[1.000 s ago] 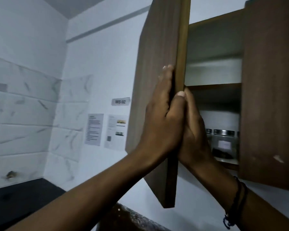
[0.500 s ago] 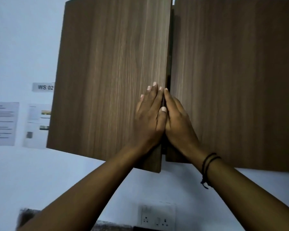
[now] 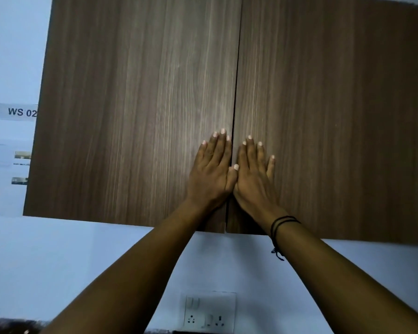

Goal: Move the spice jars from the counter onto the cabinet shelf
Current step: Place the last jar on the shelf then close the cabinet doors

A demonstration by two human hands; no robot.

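Pressing: both cabinet doors are held flat to the cabinet front by two flat palms, one each side of the centre seam.
Forearms: both are raised from the lower edge of the view toward the doors; a dark cord bracelet (image 3: 283, 221) is worn on the right wrist.
Left hand (image 3: 211, 172): fingers are straight and together, laid flat on the left door (image 3: 130, 104) just beside the seam; nothing is gripped.
Right hand (image 3: 253, 174): fingers are straight and slightly spread, laid flat on the right door (image 3: 336, 116); nothing is gripped. The two thumbs touch at the seam.
Doors: both appear fully closed, with only a thin dark line left between them.
Spice jars: none are visible; the shelf is hidden behind the doors, so their place cannot be told from this view. The bench is barely in frame at the bottom left and no jar is made out there.
Wall behind: a wall socket (image 3: 209, 313) is seen below the cabinet, a "WS 02" label (image 3: 17, 112) to its left.
Step judged: closing-up, likely the last action of the task.
Next move judged: hands to be lifted off and the doors checked for staying shut.
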